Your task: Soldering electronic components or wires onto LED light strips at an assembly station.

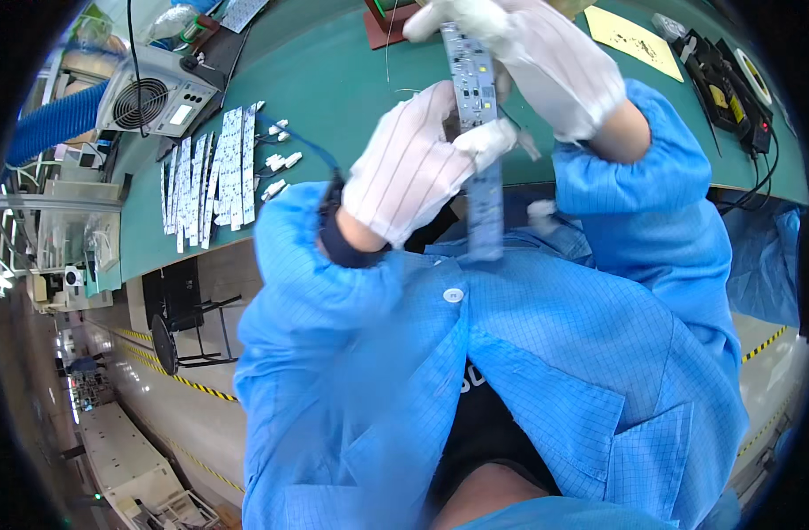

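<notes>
Now, green table (334,84), pale strips (232,163) lying left, left gloved hand (411,163) pinching a long circuit board (475,84) over the near edge, right gloved hand (554,69) across its far end, grip impossible to tell, white plugs (291,160) beside the strips.

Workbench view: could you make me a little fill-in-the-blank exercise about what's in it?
1. The left hand holds a narrow circuit board and wears a glove that is mainly ____ in colour.
2. The lined-up boards lie toward the person's ____ side.
3. The right sleeve is coloured ____.
4. The striped floor tape pairs black with ____.

Missing words: white; left; blue; yellow.
</notes>
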Available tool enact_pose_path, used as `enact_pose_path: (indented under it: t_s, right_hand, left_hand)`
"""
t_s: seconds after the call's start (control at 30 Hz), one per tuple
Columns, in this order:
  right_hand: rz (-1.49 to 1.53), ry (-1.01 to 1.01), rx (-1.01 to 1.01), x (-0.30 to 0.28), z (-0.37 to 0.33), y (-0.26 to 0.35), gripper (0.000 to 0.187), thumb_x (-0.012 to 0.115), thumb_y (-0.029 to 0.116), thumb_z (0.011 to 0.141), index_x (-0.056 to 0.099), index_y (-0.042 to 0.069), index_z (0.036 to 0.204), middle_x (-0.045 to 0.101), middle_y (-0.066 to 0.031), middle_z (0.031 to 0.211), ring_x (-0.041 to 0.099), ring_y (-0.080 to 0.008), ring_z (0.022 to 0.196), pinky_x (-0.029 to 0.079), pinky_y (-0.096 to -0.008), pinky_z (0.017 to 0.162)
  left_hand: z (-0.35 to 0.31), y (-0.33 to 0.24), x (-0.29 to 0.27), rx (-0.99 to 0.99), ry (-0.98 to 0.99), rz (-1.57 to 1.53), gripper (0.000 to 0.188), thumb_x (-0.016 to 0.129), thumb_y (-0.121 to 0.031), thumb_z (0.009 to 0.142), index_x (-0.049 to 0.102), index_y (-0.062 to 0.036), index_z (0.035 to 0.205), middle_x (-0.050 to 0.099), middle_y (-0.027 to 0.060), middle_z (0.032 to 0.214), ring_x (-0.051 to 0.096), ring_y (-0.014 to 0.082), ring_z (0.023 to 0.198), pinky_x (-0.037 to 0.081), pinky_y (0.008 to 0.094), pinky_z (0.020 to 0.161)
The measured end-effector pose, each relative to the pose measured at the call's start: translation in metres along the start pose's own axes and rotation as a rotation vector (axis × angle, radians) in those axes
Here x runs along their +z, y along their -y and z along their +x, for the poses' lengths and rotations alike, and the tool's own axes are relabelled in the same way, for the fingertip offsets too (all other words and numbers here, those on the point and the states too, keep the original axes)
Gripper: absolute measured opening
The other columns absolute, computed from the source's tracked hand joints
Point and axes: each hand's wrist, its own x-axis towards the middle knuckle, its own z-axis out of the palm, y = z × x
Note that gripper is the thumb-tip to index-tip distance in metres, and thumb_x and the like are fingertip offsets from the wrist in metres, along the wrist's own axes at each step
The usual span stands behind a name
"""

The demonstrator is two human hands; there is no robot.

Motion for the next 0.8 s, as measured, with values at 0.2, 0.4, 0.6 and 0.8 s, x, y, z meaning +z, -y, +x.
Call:
enact_pose_path:
  t_s: [0.2, 0.4, 0.6, 0.8]
  right_hand:
    - [0.865, -0.134, 0.689, -0.014, -0.059, 0.012, 0.069, 0.046, 0.057, 0.085, 0.042, 0.006, 0.130, 0.054, -0.0139, 0.116, 0.055, -0.0222, 0.100, 0.046, -0.0322, 0.081]
    - [1.052, 0.113, 0.717, -0.009, -0.064, 0.037, 0.050, 0.068, 0.015, 0.073, 0.052, 0.000, 0.119, 0.061, -0.0133, 0.096, 0.060, -0.0162, 0.079, 0.051, -0.0251, 0.059]
    - [1.485, -0.183, 0.884, -0.015, -0.075, 0.023, 0.026, 0.059, 0.024, 0.083, 0.058, -0.001, 0.089, 0.059, -0.0087, 0.085, 0.054, -0.0125, 0.070, 0.049, -0.0258, 0.064]
    - [2.291, -0.549, 0.695, 0.007, -0.070, 0.014, 0.058, 0.052, 0.050, 0.086, 0.053, -0.001, 0.114, 0.057, -0.0129, 0.103, 0.053, -0.0134, 0.082, 0.045, -0.0274, 0.071]
  left_hand:
    - [-0.003, -0.027, 0.008, -0.708, -0.084, -0.936, 0.033, 0.057, -0.030, 0.086, 0.056, 0.0019, 0.094, 0.056, 0.0062, 0.079, 0.049, 0.0089, 0.053, 0.039, 0.0210, 0.050]
    - [-0.013, -0.020, 0.022, -0.311, -0.216, -0.679, 0.029, 0.053, 0.004, 0.078, 0.061, -0.0089, 0.102, 0.057, 0.0114, 0.095, 0.052, 0.0149, 0.054, 0.044, 0.0231, 0.052]
    - [-0.007, -0.025, 0.018, -0.541, -0.183, -0.702, 0.016, 0.054, -0.010, 0.085, 0.061, -0.0022, 0.097, 0.058, 0.0055, 0.083, 0.048, 0.0088, 0.052, 0.041, 0.0213, 0.049]
    - [-0.007, -0.029, 0.018, -0.627, -0.096, -0.864, 0.028, 0.057, -0.028, 0.086, 0.060, -0.0016, 0.097, 0.054, -0.0005, 0.073, 0.040, 0.0041, 0.046, 0.034, 0.0177, 0.043]
